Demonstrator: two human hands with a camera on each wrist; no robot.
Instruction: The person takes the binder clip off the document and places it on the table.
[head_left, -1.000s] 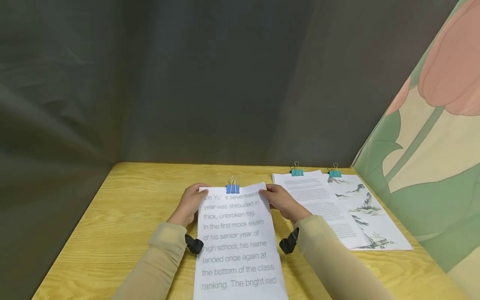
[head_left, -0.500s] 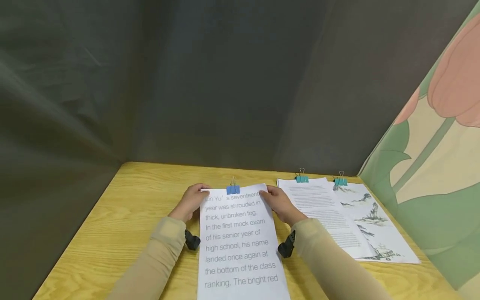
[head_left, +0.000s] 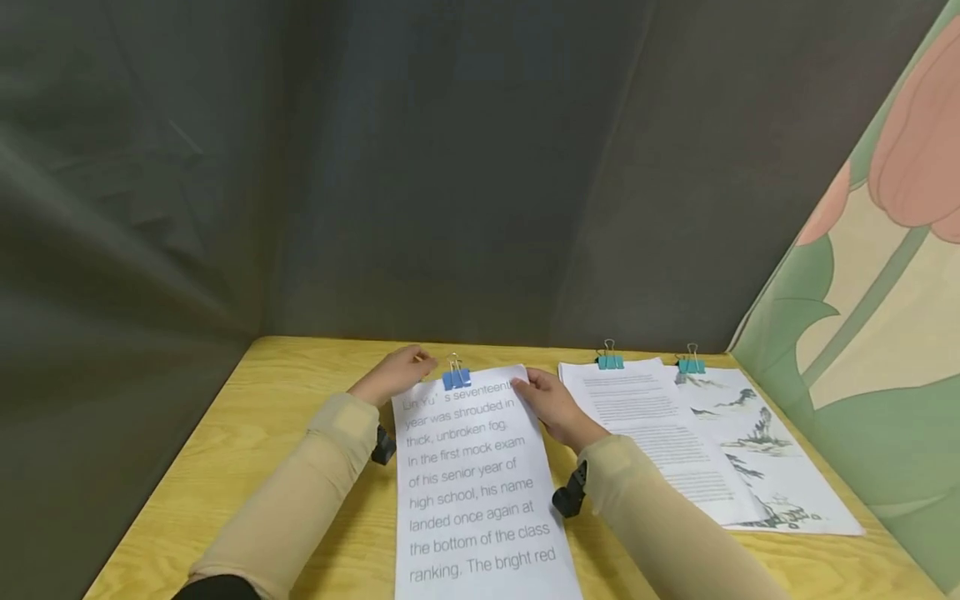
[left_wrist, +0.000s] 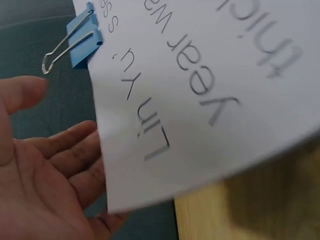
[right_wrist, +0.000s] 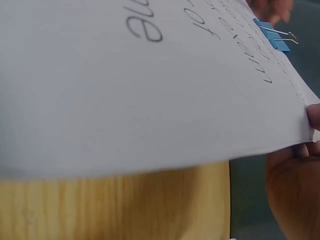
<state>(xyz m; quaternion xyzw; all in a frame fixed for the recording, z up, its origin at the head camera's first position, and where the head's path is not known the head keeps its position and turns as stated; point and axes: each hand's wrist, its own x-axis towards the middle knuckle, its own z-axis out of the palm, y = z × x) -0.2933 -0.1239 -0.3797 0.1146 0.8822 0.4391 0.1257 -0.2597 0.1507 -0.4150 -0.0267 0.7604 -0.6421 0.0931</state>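
Note:
A stack of printed paper (head_left: 472,483) in large type is held up at the middle of the table, a blue binder clip (head_left: 456,379) on its top edge. My right hand (head_left: 558,408) pinches the paper's upper right corner, thumb in front and fingers behind. At the upper left corner is my left hand (head_left: 393,372), its thumb off the sheet and beside the clip. In the left wrist view, the left hand's loosely bent fingers (left_wrist: 75,155) reach partly behind the paper's edge, and the thumb stands apart from the clip's wire handles.
On the right of the wooden table (head_left: 225,450) lie a text stack (head_left: 652,433) with a teal binder clip (head_left: 610,361) and, partly under it, landscape-picture sheets (head_left: 780,467) with another teal clip (head_left: 691,365). A dark curtain (head_left: 450,167) hangs behind; a tulip-patterned cloth (head_left: 885,350) hangs at right.
My left hand has let go of the paper's upper left corner and moved up toward the blue clip. The paper's left side has dipped slightly. My right hand keeps its pinch.

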